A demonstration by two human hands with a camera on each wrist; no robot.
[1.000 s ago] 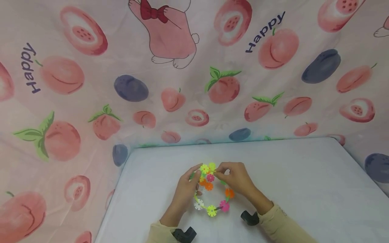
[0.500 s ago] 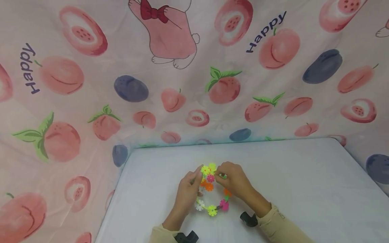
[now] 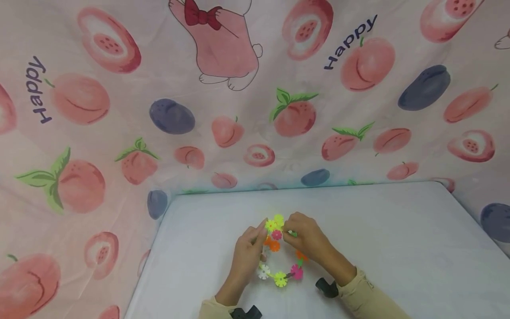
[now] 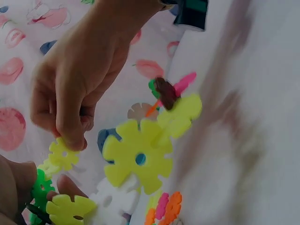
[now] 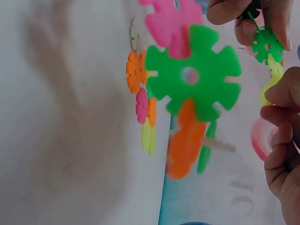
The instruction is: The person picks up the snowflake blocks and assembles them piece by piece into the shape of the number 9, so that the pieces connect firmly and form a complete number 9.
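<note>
A ring of linked plastic flower-shaped discs hangs between both hands. Its front part shows a yellow disc (image 3: 280,279), a pink disc (image 3: 296,271) and a white disc (image 3: 264,271). My left hand (image 3: 248,252) holds the ring's left side, its fingers on a green disc (image 4: 42,187) in the left wrist view. On the other side my right hand (image 3: 306,232) pinches a small yellow disc (image 4: 64,153) between thumb and finger. That yellow disc joins on near the green one. In the right wrist view a large green disc (image 5: 213,70) of the ring is close to the camera.
Several loose discs, among them a pink one (image 3: 276,235) and an orange one (image 3: 274,246), lie on the white table (image 3: 382,230) behind the ring. A fruit-print cloth (image 3: 247,102) hangs behind the table. Both wrists carry black cameras.
The left hand has shifted slightly right and its fingers have drawn in. The right hand has moved a little, still at the ring. The ring's front has dipped slightly.
</note>
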